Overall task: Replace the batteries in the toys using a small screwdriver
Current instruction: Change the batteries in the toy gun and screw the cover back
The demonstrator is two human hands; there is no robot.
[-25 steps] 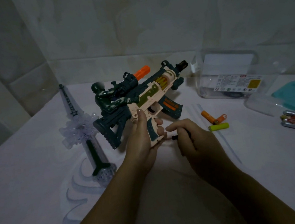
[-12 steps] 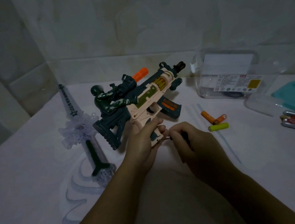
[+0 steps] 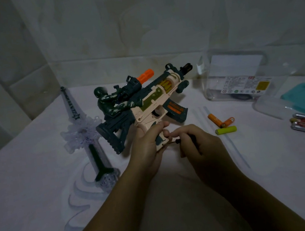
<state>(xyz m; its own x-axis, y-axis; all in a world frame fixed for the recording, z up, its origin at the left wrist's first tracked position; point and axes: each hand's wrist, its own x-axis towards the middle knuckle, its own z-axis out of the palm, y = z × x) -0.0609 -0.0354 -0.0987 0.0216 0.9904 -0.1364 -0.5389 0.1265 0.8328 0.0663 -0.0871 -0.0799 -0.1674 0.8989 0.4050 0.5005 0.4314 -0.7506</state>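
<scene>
- right hand point(image 3: 199, 144) pinching the small screwdriver point(image 3: 172, 143), tip pointing to 9 o'clock at the bottom of the toy gun point(image 3: 151, 100) grip
- left hand point(image 3: 147, 146) wrapped round that grip, muzzle up toward 1 o'clock (green soldier toy point(image 3: 112, 105) right against it)
- loose batteries point(image 3: 226, 130) at 2 o'clock of the right hand
- toy sword point(image 3: 86, 135) lying flat at 9 o'clock

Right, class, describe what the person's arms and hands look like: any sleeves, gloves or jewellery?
The left hand and right hand wear no gloves, and no ring shows in the dim light. The left forearm and right forearm show no sleeve, watch or band.
</scene>
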